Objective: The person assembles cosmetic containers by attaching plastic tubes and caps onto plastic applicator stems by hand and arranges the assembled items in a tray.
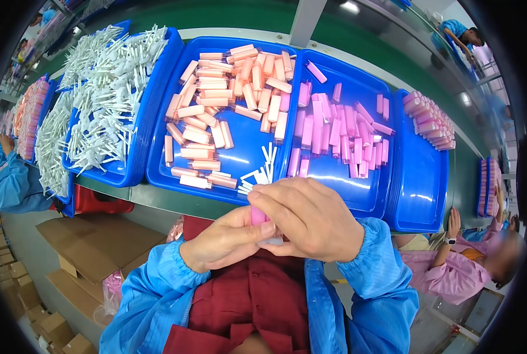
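In front of my chest, my left hand (228,239) is closed around a small pink tube (258,216). From the right, my right hand (313,218) curls over the top of the same tube, its fingers bent and covering most of it. A whitish, partly clear piece (272,241) shows below the tube between both hands; its shape is mostly hidden. Just beyond my fingers, several short white sticks (262,172) lie in the near corner of a blue tray (240,150), which also holds many peach-coloured tubes (216,93).
To the right, a second blue tray (346,192) holds pink-purple tubes (334,130); another tray (420,194) has pink pieces stacked at its far end. White stemmed plastic parts (107,106) fill trays at left. Cardboard boxes (98,245) stand below. Co-workers (452,259) sit on both sides.
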The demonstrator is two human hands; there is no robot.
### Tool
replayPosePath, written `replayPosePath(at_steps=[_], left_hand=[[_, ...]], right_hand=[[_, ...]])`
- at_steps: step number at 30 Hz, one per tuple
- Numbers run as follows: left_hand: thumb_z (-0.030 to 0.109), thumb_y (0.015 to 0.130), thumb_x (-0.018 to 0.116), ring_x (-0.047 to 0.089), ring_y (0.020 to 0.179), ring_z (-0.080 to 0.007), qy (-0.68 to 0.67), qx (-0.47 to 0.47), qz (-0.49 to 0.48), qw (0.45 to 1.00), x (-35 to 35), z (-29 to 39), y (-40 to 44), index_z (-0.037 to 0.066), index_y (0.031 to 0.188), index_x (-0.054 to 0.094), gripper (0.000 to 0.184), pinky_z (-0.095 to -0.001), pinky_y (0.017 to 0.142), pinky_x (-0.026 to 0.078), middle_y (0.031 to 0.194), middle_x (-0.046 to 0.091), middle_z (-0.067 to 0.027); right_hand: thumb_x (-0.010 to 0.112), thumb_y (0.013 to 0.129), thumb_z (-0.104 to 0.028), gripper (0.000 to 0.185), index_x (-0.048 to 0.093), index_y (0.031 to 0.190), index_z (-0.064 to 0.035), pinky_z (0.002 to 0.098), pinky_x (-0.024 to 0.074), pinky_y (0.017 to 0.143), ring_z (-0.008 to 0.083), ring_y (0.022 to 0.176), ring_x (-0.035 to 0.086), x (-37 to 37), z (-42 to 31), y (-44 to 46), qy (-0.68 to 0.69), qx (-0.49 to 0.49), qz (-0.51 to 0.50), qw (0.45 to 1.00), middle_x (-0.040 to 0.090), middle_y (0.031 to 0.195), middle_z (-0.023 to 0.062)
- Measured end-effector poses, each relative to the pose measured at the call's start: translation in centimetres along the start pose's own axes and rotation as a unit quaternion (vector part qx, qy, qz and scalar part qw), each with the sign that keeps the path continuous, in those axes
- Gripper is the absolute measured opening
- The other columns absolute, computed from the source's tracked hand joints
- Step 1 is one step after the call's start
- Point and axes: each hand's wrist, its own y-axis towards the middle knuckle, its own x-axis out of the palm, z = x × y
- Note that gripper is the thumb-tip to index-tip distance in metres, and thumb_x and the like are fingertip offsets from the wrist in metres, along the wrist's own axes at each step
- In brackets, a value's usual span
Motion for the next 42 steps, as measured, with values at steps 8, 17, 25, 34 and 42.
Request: replayPosePath(at_steps=[8,17,25,34,42], left_hand=[[0.011,0.104,0.053,0.059,0.118,-0.0183,0.265,-0.002,-0.016,0.964,-0.6,1.1,0.7,-0.001,0.135,0.049,0.034,-0.0336,0.098,0.049,0.125,0.060,-0.0099],[0.001,0.090,0.063,0.055,0.115,-0.0263,0.542,0.151,0.033,0.826,2.3,1.0,2.5,-0.001,0.129,0.051,0.041,-0.0371,0.101,0.043,0.123,0.056,-0.0158],[0.001,0.092,0.060,0.060,0.111,-0.0221,0.487,0.216,0.173,0.828,1.3,1.9,1.4,-0.003,0.125,0.053,0.034,-0.0366,0.101,0.046,0.125,0.056,-0.0145],[-0.003,0.093,0.059,0.062,0.108,-0.0211,0.490,0.231,0.171,0.823,1.4,1.1,1.4,-0.003,0.119,0.058,0.026,-0.0337,0.096,0.049,0.118,0.058,-0.0128],[-0.004,0.093,0.058,0.062,0.107,-0.0213,0.471,0.218,0.187,0.834,0.7,1.0,0.8,-0.003,0.115,0.061,0.022,-0.0338,0.096,0.049,0.115,0.059,-0.0129]], right_hand=[[0.086,0.072,-0.024,0.069,0.061,0.132,-0.0019,0.0369,0.0509,0.087,0.0288,0.106,0.063,-0.4,-0.2,-0.2,0.170,0.073,0.106,0.977,0.064,0.123,0.0115],[0.078,0.078,-0.004,0.031,0.071,0.108,-0.0051,0.0350,0.0540,0.076,0.0261,0.090,0.065,-2.6,-0.2,-4.5,0.154,0.128,0.155,0.967,0.067,0.103,0.0102],[0.073,0.084,-0.006,0.021,0.069,0.104,-0.0028,0.0319,0.0500,0.064,0.0198,0.072,0.063,-12.7,11.2,-12.4,-0.320,0.347,0.372,0.799,0.066,0.089,0.0089],[0.076,0.084,-0.023,0.017,0.071,0.095,-0.0124,0.0423,0.0446,0.085,0.0264,0.093,0.061,-13.3,18.6,-12.5,-0.528,0.346,0.273,0.726,0.065,0.094,0.0053],[0.081,0.079,-0.026,0.028,0.070,0.101,-0.0132,0.0418,0.0403,0.091,0.0261,0.108,0.056,-11.5,19.7,-14.5,-0.518,0.299,0.281,0.751,0.063,0.114,0.0026]])
